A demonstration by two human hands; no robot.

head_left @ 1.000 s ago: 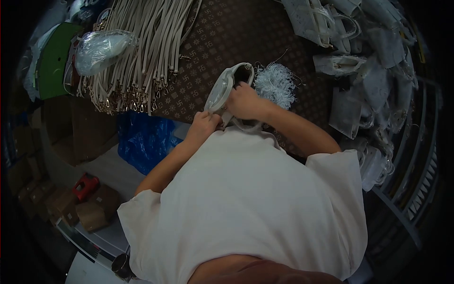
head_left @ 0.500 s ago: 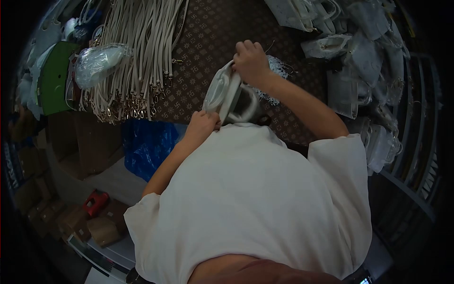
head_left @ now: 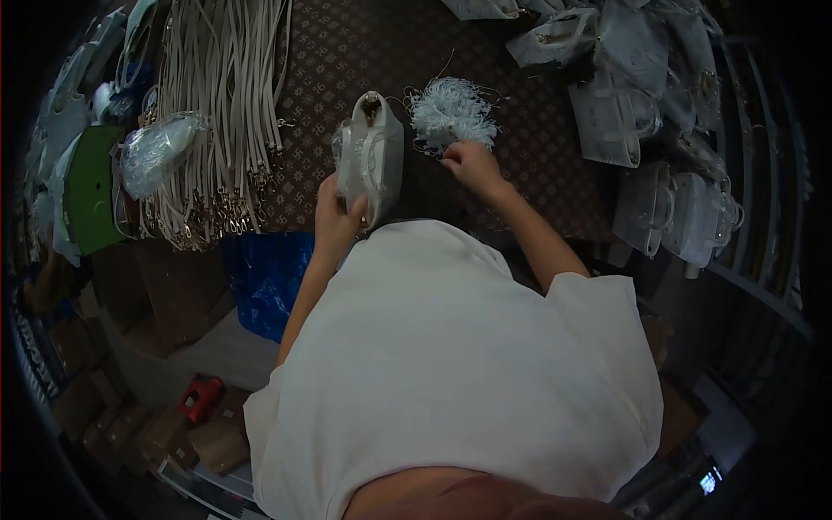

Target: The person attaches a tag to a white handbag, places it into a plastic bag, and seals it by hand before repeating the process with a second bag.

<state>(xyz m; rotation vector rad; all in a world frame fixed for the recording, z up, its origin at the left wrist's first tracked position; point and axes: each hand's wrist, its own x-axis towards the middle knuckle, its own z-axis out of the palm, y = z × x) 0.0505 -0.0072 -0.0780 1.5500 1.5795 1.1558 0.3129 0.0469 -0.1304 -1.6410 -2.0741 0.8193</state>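
Observation:
A small off-white handbag (head_left: 386, 160) stands upright on the patterned brown tabletop, its top open with something brownish inside. Clear plastic wraps its handle on the left side. My left hand (head_left: 336, 212) grips the bag's near left end, thumb on one side and fingers on the other. To the right of the bag lies a tangled bundle of thin white strings (head_left: 451, 108). At the bundle's near edge, my right hand (head_left: 475, 166) has its thumb and forefinger pinched together on the strings. How many strings it holds is too small to tell.
Many beige straps with metal clasps (head_left: 217, 104) hang over the table's left side, beside a plastic-wrapped packet (head_left: 165, 152) and a green bag (head_left: 94, 186). Plastic-wrapped white bags (head_left: 611, 121) crowd the right side. Below left are a blue plastic bag (head_left: 270, 282) and cardboard boxes (head_left: 165, 295).
The handbag has been turned upright, its top now facing me. My right hand has let go of it and moved down to the string bundle; my left hand still holds the bag.

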